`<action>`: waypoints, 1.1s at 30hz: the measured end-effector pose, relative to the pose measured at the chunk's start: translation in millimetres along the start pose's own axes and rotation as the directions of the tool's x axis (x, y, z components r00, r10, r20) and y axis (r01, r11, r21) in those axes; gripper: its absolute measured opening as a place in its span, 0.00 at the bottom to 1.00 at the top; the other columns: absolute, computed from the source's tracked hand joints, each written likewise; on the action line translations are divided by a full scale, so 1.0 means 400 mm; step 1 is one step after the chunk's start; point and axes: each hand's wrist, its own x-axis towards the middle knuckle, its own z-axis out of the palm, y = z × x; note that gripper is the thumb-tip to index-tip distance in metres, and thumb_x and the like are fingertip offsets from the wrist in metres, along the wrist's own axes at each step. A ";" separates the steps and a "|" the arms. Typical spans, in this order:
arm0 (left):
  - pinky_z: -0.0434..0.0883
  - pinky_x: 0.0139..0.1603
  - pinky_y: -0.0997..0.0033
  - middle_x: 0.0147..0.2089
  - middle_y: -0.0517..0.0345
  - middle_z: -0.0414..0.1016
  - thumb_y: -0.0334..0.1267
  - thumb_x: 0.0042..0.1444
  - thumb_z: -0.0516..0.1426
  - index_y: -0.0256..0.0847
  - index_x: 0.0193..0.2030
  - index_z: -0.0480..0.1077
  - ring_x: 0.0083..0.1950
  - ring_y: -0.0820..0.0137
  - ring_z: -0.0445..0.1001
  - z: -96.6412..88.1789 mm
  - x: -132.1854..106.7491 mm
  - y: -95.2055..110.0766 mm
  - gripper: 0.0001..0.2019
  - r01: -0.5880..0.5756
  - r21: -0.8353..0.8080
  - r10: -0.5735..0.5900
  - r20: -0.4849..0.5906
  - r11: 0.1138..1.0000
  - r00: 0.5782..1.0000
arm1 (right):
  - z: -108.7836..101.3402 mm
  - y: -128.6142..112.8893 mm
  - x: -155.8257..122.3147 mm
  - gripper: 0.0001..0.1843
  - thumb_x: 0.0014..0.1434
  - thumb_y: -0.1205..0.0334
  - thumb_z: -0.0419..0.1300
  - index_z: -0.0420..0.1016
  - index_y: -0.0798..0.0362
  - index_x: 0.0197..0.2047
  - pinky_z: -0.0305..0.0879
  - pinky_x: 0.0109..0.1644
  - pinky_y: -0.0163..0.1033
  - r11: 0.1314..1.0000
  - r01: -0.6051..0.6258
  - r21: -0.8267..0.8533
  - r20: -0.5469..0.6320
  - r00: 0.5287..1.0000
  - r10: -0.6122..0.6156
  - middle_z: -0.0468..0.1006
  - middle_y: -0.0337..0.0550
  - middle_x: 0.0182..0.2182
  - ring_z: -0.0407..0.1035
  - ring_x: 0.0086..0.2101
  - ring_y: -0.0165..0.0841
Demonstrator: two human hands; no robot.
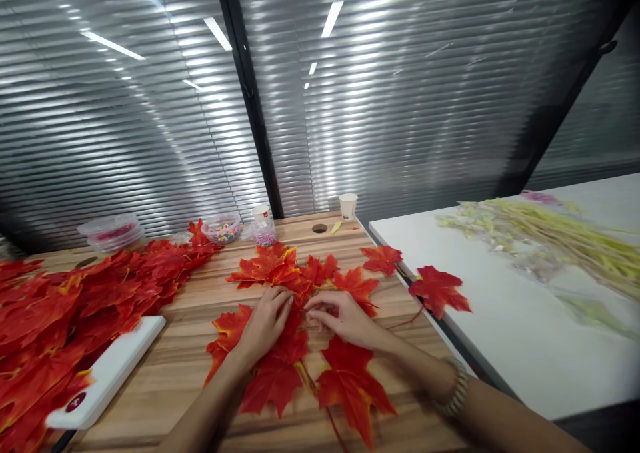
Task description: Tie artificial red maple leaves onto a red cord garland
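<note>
Red and orange artificial maple leaves [357, 379] on stems are spread over the wooden table around both hands. Among the middle leaves, my left hand [269, 323] has its fingers closed on a maple leaf, with the fingertips partly hidden. Close beside it on the right, my right hand [343, 316] pinches with thumb and forefinger at a thin stem; the exact spot is too small to make out. One leaf [440, 289] hangs over the right table edge, joined by a stem. A woven bracelet [454, 387] circles my right wrist.
A heap of red maple leaves [75, 313] covers the left side, partly over a white device [117, 366]. Plastic tubs [113, 233], a bowl of colourful beads [223, 229] and a paper cup [348, 206] stand at the back. Yellow stems [560, 236] lie on the white table [500, 333].
</note>
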 end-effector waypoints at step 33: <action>0.65 0.46 0.64 0.41 0.50 0.69 0.35 0.59 0.45 0.40 0.42 0.68 0.43 0.65 0.67 0.001 0.002 0.003 0.12 0.007 0.011 -0.007 0.065 1.000 0.998 | 0.001 -0.001 -0.002 0.08 0.54 0.68 0.55 0.75 0.55 0.36 0.63 0.35 0.32 0.995 0.040 -0.086 0.050 0.998 -0.036 0.76 0.42 0.31 0.67 0.31 0.30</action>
